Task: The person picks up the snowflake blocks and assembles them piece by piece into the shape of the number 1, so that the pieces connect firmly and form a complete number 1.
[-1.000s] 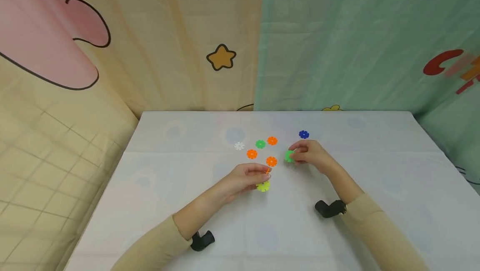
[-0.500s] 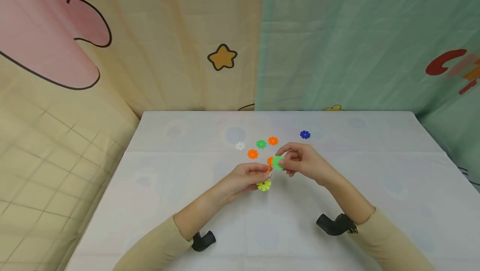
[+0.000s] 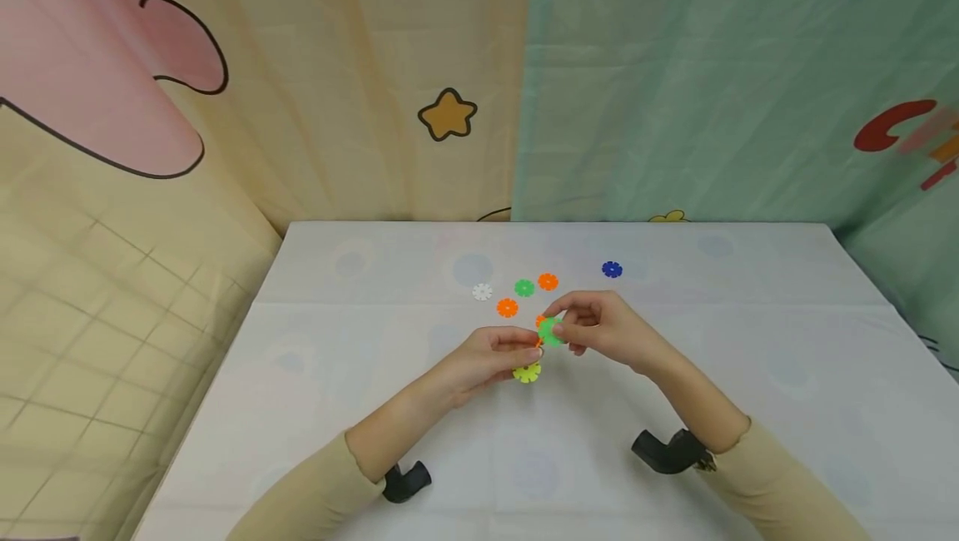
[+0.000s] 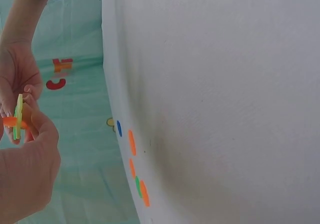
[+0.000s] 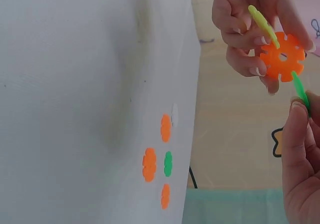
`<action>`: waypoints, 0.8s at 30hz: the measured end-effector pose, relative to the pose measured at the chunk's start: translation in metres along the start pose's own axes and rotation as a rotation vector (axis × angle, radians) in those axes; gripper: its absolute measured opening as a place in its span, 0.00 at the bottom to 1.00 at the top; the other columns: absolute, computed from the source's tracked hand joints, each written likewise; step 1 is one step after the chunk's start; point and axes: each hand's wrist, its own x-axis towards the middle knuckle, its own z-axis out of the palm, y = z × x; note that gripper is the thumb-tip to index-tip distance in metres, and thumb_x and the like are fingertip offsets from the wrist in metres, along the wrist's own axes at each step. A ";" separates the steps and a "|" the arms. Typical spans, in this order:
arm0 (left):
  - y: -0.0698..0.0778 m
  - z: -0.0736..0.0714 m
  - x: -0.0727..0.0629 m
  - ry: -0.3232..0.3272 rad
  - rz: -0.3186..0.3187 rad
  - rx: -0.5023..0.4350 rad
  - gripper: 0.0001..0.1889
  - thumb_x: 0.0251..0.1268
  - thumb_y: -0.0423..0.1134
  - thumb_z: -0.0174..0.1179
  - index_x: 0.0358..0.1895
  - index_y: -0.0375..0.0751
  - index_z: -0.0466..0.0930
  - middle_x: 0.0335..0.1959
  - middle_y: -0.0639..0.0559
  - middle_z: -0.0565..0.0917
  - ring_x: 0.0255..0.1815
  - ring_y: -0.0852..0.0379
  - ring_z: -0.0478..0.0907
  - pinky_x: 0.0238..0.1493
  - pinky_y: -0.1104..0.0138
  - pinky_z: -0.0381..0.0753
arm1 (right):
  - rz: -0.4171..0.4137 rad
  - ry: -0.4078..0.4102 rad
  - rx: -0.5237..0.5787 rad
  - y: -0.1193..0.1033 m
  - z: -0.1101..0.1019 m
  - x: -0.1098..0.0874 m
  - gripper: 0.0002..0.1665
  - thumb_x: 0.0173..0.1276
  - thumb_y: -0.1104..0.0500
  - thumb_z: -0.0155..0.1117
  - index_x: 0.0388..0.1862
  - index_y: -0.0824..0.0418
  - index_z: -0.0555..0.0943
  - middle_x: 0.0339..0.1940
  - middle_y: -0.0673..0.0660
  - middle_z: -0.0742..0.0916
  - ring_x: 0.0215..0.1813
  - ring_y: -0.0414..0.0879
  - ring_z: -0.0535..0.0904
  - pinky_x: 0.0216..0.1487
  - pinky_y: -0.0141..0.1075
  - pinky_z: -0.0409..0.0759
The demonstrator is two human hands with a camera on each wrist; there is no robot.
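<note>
My left hand (image 3: 490,362) holds an orange notched disc (image 5: 282,57) between fingers and thumb. A yellow notched disc (image 3: 527,372) is joined to the orange one at an angle. My right hand (image 3: 610,329) pinches a green notched disc (image 3: 550,331) between thumb and fingers. In the right wrist view the green disc's edge meets the rim of the orange disc; how deep it sits in a notch I cannot tell. Both hands are raised above the table, close together.
On the white-covered table (image 3: 360,408) lie a white disc (image 3: 483,292), a green disc (image 3: 524,288), several orange discs (image 3: 507,308) and a blue disc (image 3: 612,270), all beyond the hands. Printed curtains (image 3: 337,91) hang behind the table.
My right hand has moved left and slightly nearer with the green disc, bringing it against the orange disc. The left hand has stayed nearly still with the joined pieces.
</note>
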 end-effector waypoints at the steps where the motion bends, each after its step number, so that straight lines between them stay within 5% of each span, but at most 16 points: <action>1: 0.000 0.000 0.000 -0.003 0.003 0.003 0.19 0.65 0.35 0.57 0.56 0.26 0.73 0.39 0.49 0.82 0.36 0.62 0.77 0.40 0.71 0.76 | -0.004 -0.002 -0.003 0.000 0.000 0.000 0.11 0.64 0.63 0.62 0.45 0.66 0.79 0.25 0.67 0.80 0.24 0.50 0.76 0.32 0.39 0.80; 11: -0.005 0.000 0.000 -0.007 0.047 0.104 0.18 0.63 0.35 0.59 0.52 0.26 0.76 0.42 0.43 0.82 0.36 0.61 0.77 0.40 0.69 0.77 | -0.029 -0.015 -0.038 -0.005 0.003 0.001 0.09 0.65 0.63 0.61 0.42 0.67 0.81 0.22 0.61 0.80 0.24 0.49 0.76 0.30 0.39 0.79; 19: -0.007 0.006 -0.004 0.063 0.197 0.110 0.15 0.63 0.33 0.59 0.50 0.25 0.78 0.41 0.44 0.83 0.39 0.61 0.78 0.44 0.68 0.76 | -0.032 0.074 0.024 -0.009 0.008 0.000 0.06 0.64 0.67 0.61 0.39 0.69 0.81 0.25 0.61 0.84 0.22 0.47 0.76 0.28 0.36 0.80; 24: -0.007 0.010 -0.004 0.118 0.219 0.075 0.16 0.63 0.35 0.59 0.49 0.25 0.78 0.36 0.51 0.83 0.37 0.61 0.77 0.42 0.70 0.75 | -0.032 0.113 0.065 -0.008 0.012 0.000 0.05 0.65 0.68 0.60 0.38 0.71 0.79 0.25 0.64 0.83 0.21 0.45 0.75 0.26 0.35 0.79</action>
